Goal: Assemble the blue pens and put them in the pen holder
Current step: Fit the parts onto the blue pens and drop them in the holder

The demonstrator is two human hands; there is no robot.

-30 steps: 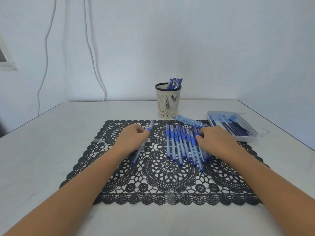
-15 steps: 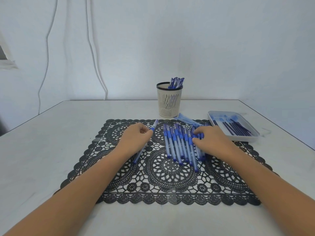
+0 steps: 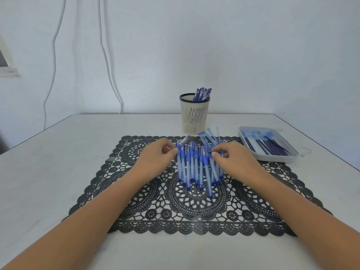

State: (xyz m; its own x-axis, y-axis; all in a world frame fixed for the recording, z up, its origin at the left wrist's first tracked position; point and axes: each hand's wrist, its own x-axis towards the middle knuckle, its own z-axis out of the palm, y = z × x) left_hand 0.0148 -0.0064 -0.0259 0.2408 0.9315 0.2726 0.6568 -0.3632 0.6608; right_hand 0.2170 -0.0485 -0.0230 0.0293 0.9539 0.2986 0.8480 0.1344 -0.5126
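Several blue pens (image 3: 196, 168) lie side by side on a black lace mat (image 3: 187, 211). My left hand (image 3: 155, 158) grips one blue pen (image 3: 182, 143) at the left edge of the bunch, its tip pointing away. My right hand (image 3: 235, 160) rests on the right side of the bunch, fingers curled over the pens. A beige mesh pen holder (image 3: 194, 115) with a dark rim stands behind the mat and holds several capped blue pens (image 3: 202, 93).
A white tray (image 3: 272, 154) with dark refills and blue caps sits at the right. Loose clear pen barrels (image 3: 209, 134) lie between the holder and the bunch. Cables hang down the wall behind. The table's right edge runs just past the tray.
Both hands have pushed inward, gathering the spread pens into a tighter bunch. My left hand has carried its pen rightward up against the bunch.
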